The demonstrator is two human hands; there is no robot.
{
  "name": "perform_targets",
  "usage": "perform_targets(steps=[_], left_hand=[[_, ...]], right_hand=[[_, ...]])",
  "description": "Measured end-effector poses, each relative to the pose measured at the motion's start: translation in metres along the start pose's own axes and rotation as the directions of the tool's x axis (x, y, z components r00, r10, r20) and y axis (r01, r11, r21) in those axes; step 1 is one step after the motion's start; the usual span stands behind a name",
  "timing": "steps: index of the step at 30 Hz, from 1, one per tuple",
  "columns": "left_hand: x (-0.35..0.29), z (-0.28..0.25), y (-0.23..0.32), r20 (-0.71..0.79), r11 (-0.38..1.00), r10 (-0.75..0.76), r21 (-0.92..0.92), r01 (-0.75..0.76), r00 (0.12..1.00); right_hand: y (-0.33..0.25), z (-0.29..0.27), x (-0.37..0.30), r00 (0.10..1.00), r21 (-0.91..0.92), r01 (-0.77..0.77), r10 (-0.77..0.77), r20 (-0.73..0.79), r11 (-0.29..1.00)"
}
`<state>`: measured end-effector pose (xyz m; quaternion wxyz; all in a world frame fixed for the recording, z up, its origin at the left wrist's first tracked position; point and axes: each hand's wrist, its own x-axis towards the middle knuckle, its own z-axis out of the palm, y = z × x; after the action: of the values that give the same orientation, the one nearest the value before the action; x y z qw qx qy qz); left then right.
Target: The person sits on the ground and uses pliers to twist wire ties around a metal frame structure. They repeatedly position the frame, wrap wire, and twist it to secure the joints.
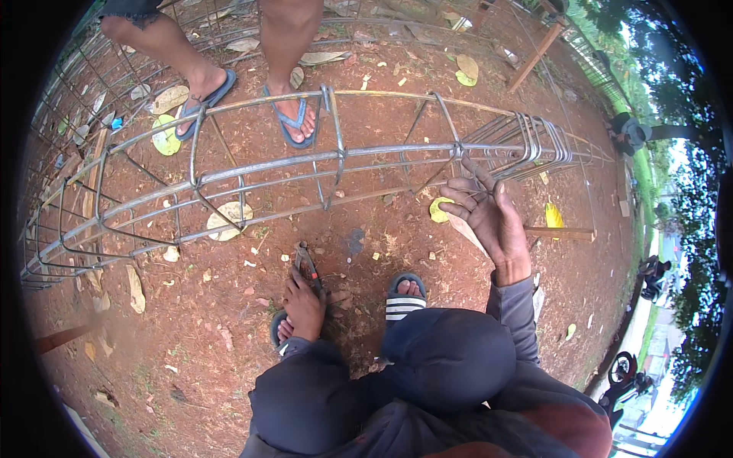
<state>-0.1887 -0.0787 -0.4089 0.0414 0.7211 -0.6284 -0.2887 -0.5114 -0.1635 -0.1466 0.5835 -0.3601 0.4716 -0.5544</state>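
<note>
My left hand [304, 311], low over the ground by my left foot, is closed round the handles of a pair of pincers [308, 263] whose head points away from me. My right hand [492, 223] is turned palm up with its fingers spread, the index fingertip close to or touching a bar of the rebar cage [267, 169]. Something thin, like a strand of wire, crosses its palm, too fine to make out surely. Near that fingertip a square stirrup [456, 145] crosses the long bars. Several bunched stirrups [546, 139] sit farther right along the cage.
Beyond the cage stands another person in flip-flops [294, 122]. A wooden stake [561, 233] sticks out right of my hand, and a wooden post [536, 57] leans at the back. Dry leaves [229, 221] litter the red soil. A motorcycle [624, 382] is parked far right.
</note>
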Motion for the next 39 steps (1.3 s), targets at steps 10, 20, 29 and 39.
perform_targets(steps=[10,20,29,39], left_hand=[[0.003,0.002,-0.013,-0.02,0.988,0.1,0.122,-0.097,0.995],[0.002,0.009,-0.006,-0.054,0.99,0.085,0.117,-0.078,0.995],[0.001,0.019,0.006,-0.151,0.981,0.084,0.187,-0.055,0.985],[0.0,0.027,0.003,-0.207,0.945,0.091,0.325,-0.019,0.974]], right_hand=[[-0.016,0.014,-0.022,0.959,-0.558,0.032,-0.182,-0.217,0.83],[-0.023,-0.01,-0.012,0.752,-0.941,0.331,-0.623,0.216,0.074],[-0.103,-0.042,0.014,0.537,-0.598,0.466,-0.329,0.777,-0.652],[-0.104,-0.052,0.039,0.444,-0.54,0.752,-0.315,0.839,-0.379]])
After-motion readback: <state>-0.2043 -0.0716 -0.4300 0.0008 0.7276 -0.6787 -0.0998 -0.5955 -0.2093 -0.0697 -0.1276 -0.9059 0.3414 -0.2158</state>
